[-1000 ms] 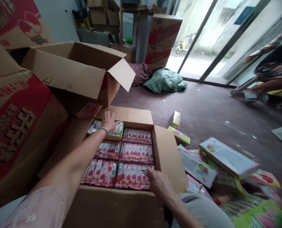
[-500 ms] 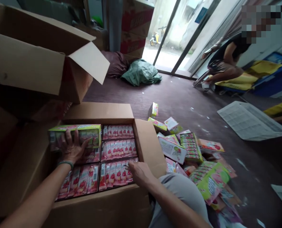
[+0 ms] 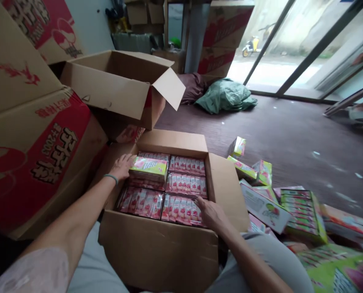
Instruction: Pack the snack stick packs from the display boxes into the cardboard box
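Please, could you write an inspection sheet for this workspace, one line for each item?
Surface: brown floor, with small white scraps.
Job's things: open carton holding rows of red packets; green-topped box lies over some.
Clutter: loose colorful boxes piled right of the carton.
Hands: left hand at the green-topped box's left end; right hand by the front-right packets.
Cables: nothing seen.
Surroundings: another open carton, green sack.

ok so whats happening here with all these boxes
The left hand grips the left end of a green-and-pink box above rows of reddish-pink packets in an open carton. The right hand is at the carton's near right corner, by the packets; whether it holds anything is unclear. More boxes lie in a loose heap on the floor to the right.
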`<state>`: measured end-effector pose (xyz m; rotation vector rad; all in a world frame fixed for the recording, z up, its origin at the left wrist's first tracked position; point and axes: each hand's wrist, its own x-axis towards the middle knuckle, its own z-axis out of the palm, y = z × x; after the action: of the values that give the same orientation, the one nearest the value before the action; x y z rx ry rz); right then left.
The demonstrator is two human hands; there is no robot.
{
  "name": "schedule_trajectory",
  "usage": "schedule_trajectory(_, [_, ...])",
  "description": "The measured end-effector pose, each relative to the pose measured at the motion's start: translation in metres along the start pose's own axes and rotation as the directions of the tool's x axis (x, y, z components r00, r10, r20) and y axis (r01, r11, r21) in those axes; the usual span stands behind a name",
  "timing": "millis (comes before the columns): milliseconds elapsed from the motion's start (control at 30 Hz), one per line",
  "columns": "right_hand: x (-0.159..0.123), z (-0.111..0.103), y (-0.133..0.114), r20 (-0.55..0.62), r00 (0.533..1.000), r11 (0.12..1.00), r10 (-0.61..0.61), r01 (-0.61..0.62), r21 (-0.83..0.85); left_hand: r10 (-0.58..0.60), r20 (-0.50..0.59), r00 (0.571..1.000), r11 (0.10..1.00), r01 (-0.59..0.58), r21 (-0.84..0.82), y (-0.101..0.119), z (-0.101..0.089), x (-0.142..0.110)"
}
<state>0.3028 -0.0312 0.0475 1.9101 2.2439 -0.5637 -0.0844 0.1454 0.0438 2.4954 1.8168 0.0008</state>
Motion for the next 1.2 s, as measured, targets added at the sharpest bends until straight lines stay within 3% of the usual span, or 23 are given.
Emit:
schedule_trajectory(67, [0.002, 0.003, 0.004, -0.027, 1.0, 1.0, 0.004, -0.003, 0.025, -0.002, 0.032, 0.999, 0.997, 0.004, -0.071, -0.004, -0.006, 0.008])
schedule_trajectory(167, [0.003, 0.004, 0.009, -0.111, 0.993, 0.995, 0.03, -0.019, 0.097, -0.029, -0.002, 1.0, 0.993, 0.029, -0.117, 0.01, -0.009, 0.002])
schedule_trajectory(267, [-0.003, 0.0, 0.007, -0.198, 0.976, 0.982, 0.09, -0.054, 0.181, -0.09, -0.086, 0.992, 0.971, 0.068, -0.23, 0.041, -0.007, -0.027])
schedule_trajectory(333, [-0.011, -0.006, 0.001, -0.26, 0.956, 0.977, 0.138, -0.088, 0.196, -0.088, -0.15, 0.985, 0.94, 0.032, -0.34, 0.068, 0.0, -0.052])
schedule_trajectory(467, [-0.021, -0.021, -0.025, -0.33, 0.941, 0.997, 0.068, -0.051, 0.06, 0.074, -0.158, 0.985, 0.876, -0.14, -0.462, 0.12, 0.026, -0.088])
schedule_trajectory(600, [-0.009, -0.031, -0.067, -0.183, 0.979, 0.984, -0.086, 0.055, -0.171, 0.147, -0.121, 0.982, 0.79, -0.19, -0.583, 0.132, 0.045, -0.1])
schedule_trajectory(733, [0.019, -0.035, -0.118, -0.006, 0.975, 0.923, -0.22, 0.207, -0.324, 0.186, -0.146, 0.972, 0.719, -0.236, -0.654, 0.118, 0.041, -0.104])
schedule_trajectory(900, [0.041, -0.036, -0.159, 0.096, 0.96, 0.882, -0.264, 0.28, -0.379, 0.149, -0.158, 0.976, 0.733, -0.216, -0.645, 0.114, 0.04, -0.101])
schedule_trajectory(1033, [0.042, -0.039, -0.148, 0.13, 0.966, 0.875, -0.224, 0.258, -0.411, 0.159, -0.16, 0.974, 0.774, -0.223, -0.593, 0.111, 0.045, -0.098])
schedule_trajectory(1200, [0.027, -0.047, -0.086, 0.144, 0.983, 0.88, -0.115, 0.169, -0.444, 0.193, -0.147, 0.97, 0.796, -0.243, -0.555, 0.113, 0.042, -0.097])
